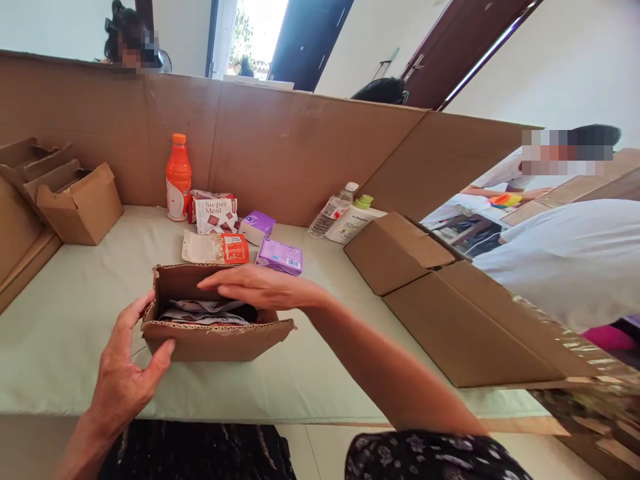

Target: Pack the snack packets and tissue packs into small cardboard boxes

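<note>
In front of me on the table is a small open-topped cardboard box, with several flat printed packets lying inside. My left hand grips the box's left end, its thumb on the front wall and its fingers along the side. Over the box's right half, my right hand is held flat with its fingers stretched out; nothing shows in it. The right palm hides part of the opening, and I cannot tell whether the fingertips touch the box.
Behind the box are an orange bottle, a "Su-per Meal" packet, an orange-and-cream packet and purple packs. A clear bottle and white bottle lean farther right. Cardboard boxes flank both sides; other people are beyond.
</note>
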`<state>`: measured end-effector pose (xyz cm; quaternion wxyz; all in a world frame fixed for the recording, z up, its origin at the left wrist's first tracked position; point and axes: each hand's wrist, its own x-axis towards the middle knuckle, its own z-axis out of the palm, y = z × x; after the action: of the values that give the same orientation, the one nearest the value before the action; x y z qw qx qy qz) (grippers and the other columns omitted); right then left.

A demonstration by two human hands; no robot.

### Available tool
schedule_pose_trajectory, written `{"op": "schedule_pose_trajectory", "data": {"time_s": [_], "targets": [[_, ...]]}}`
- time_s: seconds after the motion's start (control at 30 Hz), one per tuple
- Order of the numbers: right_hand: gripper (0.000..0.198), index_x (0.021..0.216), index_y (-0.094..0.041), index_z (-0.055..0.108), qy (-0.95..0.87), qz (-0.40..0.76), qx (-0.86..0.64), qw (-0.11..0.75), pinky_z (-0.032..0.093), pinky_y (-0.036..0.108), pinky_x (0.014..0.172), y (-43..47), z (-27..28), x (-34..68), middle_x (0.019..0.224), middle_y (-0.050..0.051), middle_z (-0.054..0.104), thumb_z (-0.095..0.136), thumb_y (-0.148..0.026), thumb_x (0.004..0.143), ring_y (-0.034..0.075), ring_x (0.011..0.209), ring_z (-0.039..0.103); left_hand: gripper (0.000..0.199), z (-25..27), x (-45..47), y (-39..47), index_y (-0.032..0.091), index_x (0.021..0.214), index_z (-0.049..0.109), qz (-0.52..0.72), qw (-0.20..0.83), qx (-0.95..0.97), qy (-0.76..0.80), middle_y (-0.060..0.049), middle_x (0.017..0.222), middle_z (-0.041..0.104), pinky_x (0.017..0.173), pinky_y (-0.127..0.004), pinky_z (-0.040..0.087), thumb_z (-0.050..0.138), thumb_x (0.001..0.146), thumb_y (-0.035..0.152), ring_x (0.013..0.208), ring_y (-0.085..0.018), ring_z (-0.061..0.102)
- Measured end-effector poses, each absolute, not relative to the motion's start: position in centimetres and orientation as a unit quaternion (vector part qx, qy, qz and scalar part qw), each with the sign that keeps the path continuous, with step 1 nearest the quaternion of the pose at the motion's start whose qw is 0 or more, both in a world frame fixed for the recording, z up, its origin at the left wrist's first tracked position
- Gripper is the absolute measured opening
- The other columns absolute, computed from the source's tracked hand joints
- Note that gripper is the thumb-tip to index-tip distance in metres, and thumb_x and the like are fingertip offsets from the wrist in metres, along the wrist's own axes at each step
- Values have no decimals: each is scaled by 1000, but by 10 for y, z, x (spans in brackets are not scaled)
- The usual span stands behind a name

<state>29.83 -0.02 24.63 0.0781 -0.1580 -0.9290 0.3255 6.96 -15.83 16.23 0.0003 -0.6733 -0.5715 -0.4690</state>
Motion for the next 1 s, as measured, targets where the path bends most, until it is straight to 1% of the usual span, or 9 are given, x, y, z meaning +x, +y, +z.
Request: {"op": "schedule_pose_trajectory", "data": {"time_s": [0.17,0.33,0.5,0.6,0.7,0.77,0.83,0.9,1.0], "targets": [[30,123,-23,70,-915,214,-233,249,56,36,96,-22,250,346,119,5,75,48,-26,102,18,111,69,38,166,62,-155,23,129,58,-483,9,-707,-517,-9,134,64,105,-40,53,65,91,17,122,-23,63],[23,101,-23,78,-917,35,-302,258,49,53,103,-16,227,344,144,11,60,57,-19,95,30,129,57,22,158,65,-153,23,109,65,-515,-7,-677,-525,-8,129,67,99,-40,54,64,90,11,114,-22,65],[24,94,-21,75,-888,129,-339,281,55,38,83,13,207,328,99,7,77,51,-20,95,21,91,70,27,161,68,-154,21,117,63,-496,-20,-705,-507,-7,119,70,105,-39,52,61,92,12,117,-21,65],[18,101,-20,71,-852,213,-351,326,55,36,80,14,206,328,99,6,76,55,-26,93,20,87,70,22,167,65,-154,22,115,64,-463,-18,-709,-531,-4,115,72,105,-33,52,60,94,17,114,-19,67],[37,131,-23,58,-826,339,-310,326,56,36,85,0,212,341,110,7,75,51,-39,99,21,99,70,25,170,64,-150,23,119,62,-434,-10,-676,-596,-2,111,72,93,-30,57,61,95,28,102,-18,70],[43,139,-24,54,-838,382,-267,283,55,38,91,-13,216,352,118,8,73,44,-45,103,21,109,69,40,169,66,-147,23,133,54,-432,-2,-657,-618,-6,121,68,95,-34,57,60,95,32,109,-21,67],[41,136,-25,58,-873,348,-249,232,52,41,99,-26,215,360,128,9,70,44,-46,104,23,118,65,49,167,68,-143,23,143,47,-434,6,-657,-616,-12,143,55,105,-43,52,58,96,31,128,-26,57],[38,134,-24,61,-908,271,-247,200,46,47,108,-36,209,363,136,10,66,47,-41,103,25,127,60,41,164,70,-139,25,138,53,-424,8,-682,-596,-12,155,43,110,-47,48,54,98,27,139,-28,48],[43,140,-21,57,-939,174,-232,183,39,51,114,-47,194,364,146,13,58,51,-38,102,26,138,51,28,162,70,-134,26,121,63,-409,5,-725,-554,-7,145,54,111,-45,47,49,98,16,138,-25,49]]}}
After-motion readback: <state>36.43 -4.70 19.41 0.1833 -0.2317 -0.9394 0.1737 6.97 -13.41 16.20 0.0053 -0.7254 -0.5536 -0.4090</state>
